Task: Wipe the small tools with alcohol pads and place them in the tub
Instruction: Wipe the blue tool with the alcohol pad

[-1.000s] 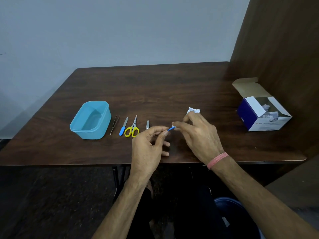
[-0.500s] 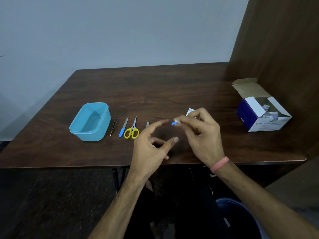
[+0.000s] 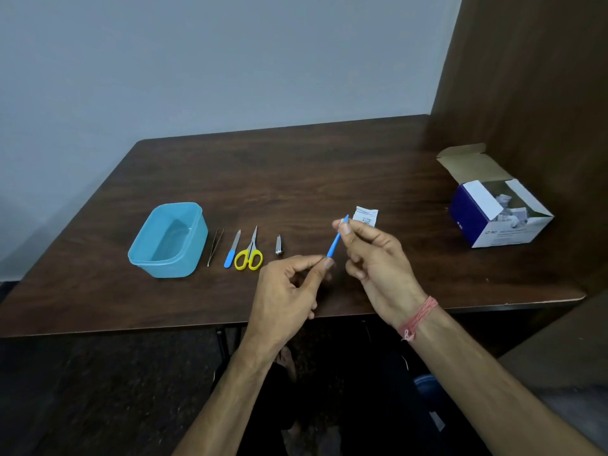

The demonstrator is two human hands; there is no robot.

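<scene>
A person's two bare hands are raised just above the near edge of a dark brown wooden table [image 3: 296, 179], sharing a slim blue plastic stick tool [image 3: 336, 240] that slants up to the right between them. The left hand [image 3: 286, 291] has its thumb and forefinger closed on the stick's lower end, the other fingers curled loosely beneath. The right hand [image 3: 378, 264], with a pinkish-red thread band [image 3: 419, 317] at the wrist, pinches the upper end with thumb and forefinger; whether a pad lies under those fingertips cannot be told. Just behind the right hand a small torn white paper sachet [image 3: 367, 216] lies on the table. To the left sits an open light-blue rectangular plastic tub [image 3: 144, 255], and beside it, in a row going right, thin metal tweezers [image 3: 215, 246], a nail file with a blue handle [image 3: 232, 250], small scissors with yellow handles [image 3: 249, 253] and a little metal nail clipper [image 3: 279, 245]. At the far right stands an open white-and-navy cardboard box of pads [image 3: 500, 222].
</scene>
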